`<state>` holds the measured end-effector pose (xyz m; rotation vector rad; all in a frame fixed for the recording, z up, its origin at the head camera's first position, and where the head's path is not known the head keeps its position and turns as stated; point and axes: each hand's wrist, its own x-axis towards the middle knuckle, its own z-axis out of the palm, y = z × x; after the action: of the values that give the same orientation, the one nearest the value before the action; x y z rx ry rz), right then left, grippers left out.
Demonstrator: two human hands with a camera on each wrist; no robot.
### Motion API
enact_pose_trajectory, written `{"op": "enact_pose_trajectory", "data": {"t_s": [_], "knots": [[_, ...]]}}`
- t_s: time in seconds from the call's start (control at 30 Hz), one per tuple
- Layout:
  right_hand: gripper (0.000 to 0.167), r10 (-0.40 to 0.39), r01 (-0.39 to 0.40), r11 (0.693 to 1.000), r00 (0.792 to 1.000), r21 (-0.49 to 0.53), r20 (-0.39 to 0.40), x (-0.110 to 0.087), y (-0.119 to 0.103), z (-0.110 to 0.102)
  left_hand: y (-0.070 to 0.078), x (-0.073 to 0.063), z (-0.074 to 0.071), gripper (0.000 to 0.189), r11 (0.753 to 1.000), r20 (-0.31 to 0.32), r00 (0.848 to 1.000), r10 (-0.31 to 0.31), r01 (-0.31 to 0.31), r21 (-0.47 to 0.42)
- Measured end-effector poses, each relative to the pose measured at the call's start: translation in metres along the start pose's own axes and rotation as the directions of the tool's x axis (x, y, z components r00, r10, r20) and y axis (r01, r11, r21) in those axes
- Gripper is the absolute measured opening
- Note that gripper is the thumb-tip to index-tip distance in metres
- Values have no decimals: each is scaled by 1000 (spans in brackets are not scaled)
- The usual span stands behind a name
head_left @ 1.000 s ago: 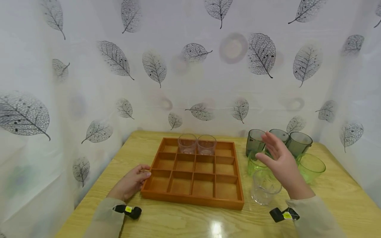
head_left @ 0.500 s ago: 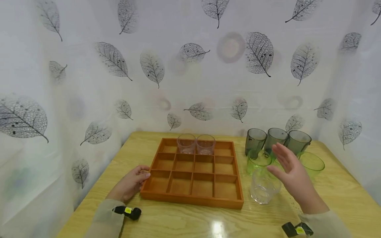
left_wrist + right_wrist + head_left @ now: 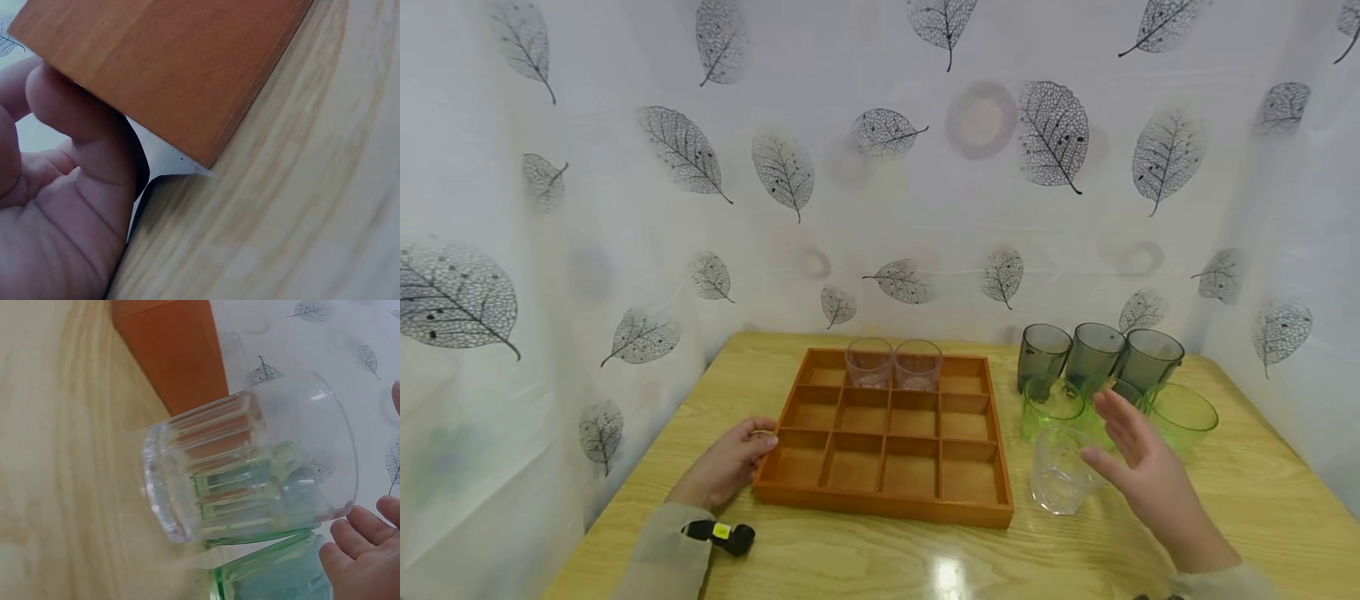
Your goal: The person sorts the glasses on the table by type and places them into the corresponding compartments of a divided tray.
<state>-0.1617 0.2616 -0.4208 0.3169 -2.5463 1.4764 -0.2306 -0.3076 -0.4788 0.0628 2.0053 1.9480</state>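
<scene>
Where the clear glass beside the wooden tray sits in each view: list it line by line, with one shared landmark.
Head: the clear glass is low, just right of the wooden tray.
Left wrist: not in it.
Right wrist: the clear glass fills the middle, base toward the left edge.
Shared landmark: the wooden tray, lower centre in head, top in left wrist, upper left in right wrist.

On the table [image 3: 850, 558] we see two tumblers [image 3: 917, 371] in the tray's [image 3: 883, 507] back middle compartments, our left hand [image 3: 722, 462] at its left, and, rightward, mugs [image 3: 1043, 354] behind cups [image 3: 1183, 419] behind a glass [image 3: 1056, 482] left of our right hand [image 3: 1165, 496].
</scene>
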Motion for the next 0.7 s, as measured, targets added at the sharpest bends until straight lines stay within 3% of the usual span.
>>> {"op": "enact_pose_trajectory", "data": {"t_s": [0.27,0.7], "knots": [[84,-40,39,999,999,34,8,-9,11,6,1,-1,0,33,1000,-10,1000,-5,6,6],[86,-58,30,969,992,246,108,-15,30,18,2,-1,2,35,1000,-23,1000,-11,11,15]]}}
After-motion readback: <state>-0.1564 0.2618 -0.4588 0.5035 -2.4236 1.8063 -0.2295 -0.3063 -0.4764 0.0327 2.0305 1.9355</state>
